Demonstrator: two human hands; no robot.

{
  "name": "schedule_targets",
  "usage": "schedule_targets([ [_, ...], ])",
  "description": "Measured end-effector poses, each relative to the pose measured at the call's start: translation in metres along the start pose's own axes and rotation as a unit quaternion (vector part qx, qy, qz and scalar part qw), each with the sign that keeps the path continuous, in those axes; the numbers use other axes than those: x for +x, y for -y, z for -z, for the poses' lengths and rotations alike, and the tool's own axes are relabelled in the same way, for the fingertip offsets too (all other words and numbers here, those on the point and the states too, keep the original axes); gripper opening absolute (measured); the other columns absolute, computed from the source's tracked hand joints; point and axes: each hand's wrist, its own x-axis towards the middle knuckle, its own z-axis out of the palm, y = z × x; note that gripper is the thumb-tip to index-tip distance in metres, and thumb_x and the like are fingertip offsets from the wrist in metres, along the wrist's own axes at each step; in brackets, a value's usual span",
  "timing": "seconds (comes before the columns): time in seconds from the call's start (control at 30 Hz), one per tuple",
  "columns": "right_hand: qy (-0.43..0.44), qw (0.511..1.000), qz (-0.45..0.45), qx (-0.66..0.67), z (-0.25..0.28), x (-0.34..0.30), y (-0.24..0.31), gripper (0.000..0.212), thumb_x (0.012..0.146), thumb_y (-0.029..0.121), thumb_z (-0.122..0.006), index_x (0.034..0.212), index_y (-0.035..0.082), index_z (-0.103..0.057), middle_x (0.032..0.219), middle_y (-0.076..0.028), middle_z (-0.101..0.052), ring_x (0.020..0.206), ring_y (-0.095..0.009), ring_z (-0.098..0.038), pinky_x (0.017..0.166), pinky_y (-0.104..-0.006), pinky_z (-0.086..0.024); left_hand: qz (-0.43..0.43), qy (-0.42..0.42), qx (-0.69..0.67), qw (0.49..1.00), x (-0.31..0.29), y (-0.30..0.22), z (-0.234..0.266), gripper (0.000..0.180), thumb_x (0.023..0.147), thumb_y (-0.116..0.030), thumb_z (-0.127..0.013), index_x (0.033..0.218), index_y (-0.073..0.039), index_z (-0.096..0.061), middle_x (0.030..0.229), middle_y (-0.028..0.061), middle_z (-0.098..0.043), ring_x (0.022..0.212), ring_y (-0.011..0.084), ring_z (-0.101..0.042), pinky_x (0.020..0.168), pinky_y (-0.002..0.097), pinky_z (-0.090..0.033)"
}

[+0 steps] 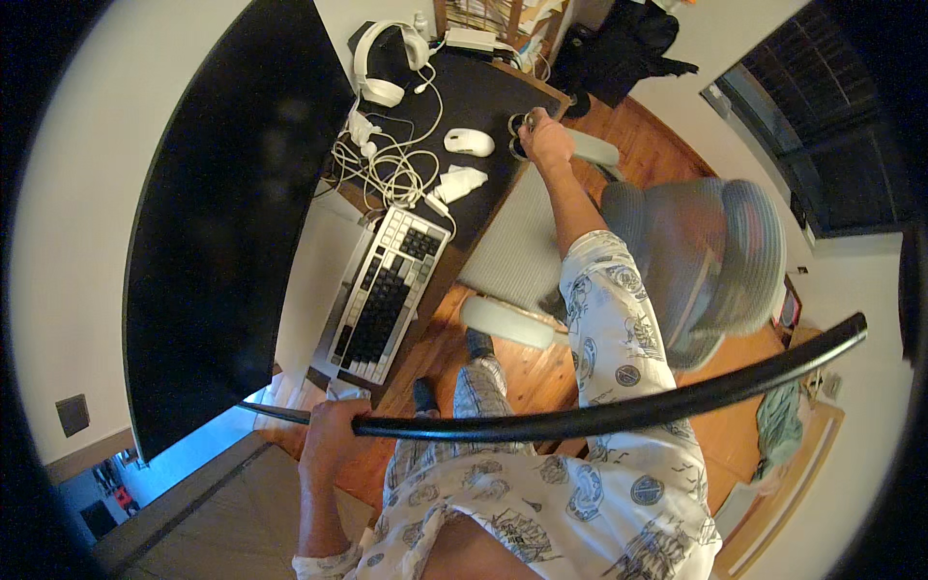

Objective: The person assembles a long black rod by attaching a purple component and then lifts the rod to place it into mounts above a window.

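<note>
My left hand (333,433) is closed round a long, shiny black pole (541,421). The pole runs across in front of my body, looks thickest at its right end and thins out past my fist. White crumpled paper (346,389) shows just above that hand; whether my fingers touch it I cannot tell. Stretched forward to the desk's right edge, my right hand (548,143) has its fingers curled round a small dark object with round, light-rimmed parts (518,124). My fingers cover much of it, so its kind stays unclear.
On the dark desk mat (483,87) are a white mouse (469,143), tangled white cables (391,179), a white headset (382,68) and a keyboard (387,295). A large black monitor (227,232) stands left. A grey office chair (677,261) is close on the right.
</note>
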Motion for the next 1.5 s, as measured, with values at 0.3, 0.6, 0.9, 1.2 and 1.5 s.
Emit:
schedule_targets([
  [0.3,0.043,0.997,0.020,-0.061,-0.060,0.074,0.008,0.046,0.084,0.040,-0.065,0.122,0.017,-0.051,0.107,-0.016,-0.068,0.098,-0.033,-0.067,0.081,-0.0449,-0.053,0.101,0.021,-0.026,0.994,0.036,0.012,0.006,0.022,0.075,-0.018,-0.072,0.065,-0.005,-0.059,0.057,0.0164,-0.055,0.056,0.0353,-0.059,0.053,0.0420,-0.044],
  [0.6,0.038,0.999,-0.020,-0.003,-0.060,0.063,0.006,0.093,0.077,0.053,-0.071,0.144,0.009,-0.025,0.115,-0.022,-0.064,0.103,-0.035,-0.065,0.086,-0.0442,-0.052,0.084,-0.008,-0.068,0.994,0.044,0.014,-0.001,0.020,0.075,-0.018,-0.073,0.066,-0.006,-0.061,0.057,0.0149,-0.057,0.054,0.0329,-0.059,0.052,0.0393,-0.045],
  [0.9,-0.168,0.977,0.011,0.128,-0.020,-0.057,-0.030,0.075,0.084,0.035,-0.068,0.142,0.003,-0.034,0.109,-0.018,-0.064,0.093,-0.032,-0.066,0.077,-0.0439,-0.052,0.033,-0.011,-0.008,0.999,0.015,0.020,-0.005,0.013,0.069,-0.018,-0.073,0.074,-0.008,-0.066,0.066,0.0162,-0.063,0.065,0.0356,-0.065,0.059,0.0421,-0.048],
  [1.2,0.463,0.671,0.097,0.571,0.038,-0.477,0.049,0.075,0.084,0.014,-0.074,0.146,0.011,-0.032,0.140,-0.005,-0.041,0.127,-0.022,-0.045,0.103,-0.0389,-0.041,-0.022,-0.047,-0.056,0.997,-0.043,-0.004,-0.020,0.028,0.080,-0.032,-0.068,0.085,-0.005,-0.070,0.075,0.0213,-0.066,0.076,0.0404,-0.065,0.069,0.0455,-0.051],
  [1.5,0.105,0.668,-0.013,0.736,0.093,-0.625,0.121,0.020,0.102,0.021,-0.046,0.104,0.006,-0.059,0.108,-0.013,-0.065,0.108,-0.026,-0.061,0.095,-0.0410,-0.048,-0.200,-0.106,-0.089,0.970,-0.154,0.037,-0.069,0.038,0.079,-0.033,-0.070,0.106,-0.007,-0.062,0.103,0.0173,-0.065,0.094,0.0391,-0.064,0.084,0.0476,-0.050],
])
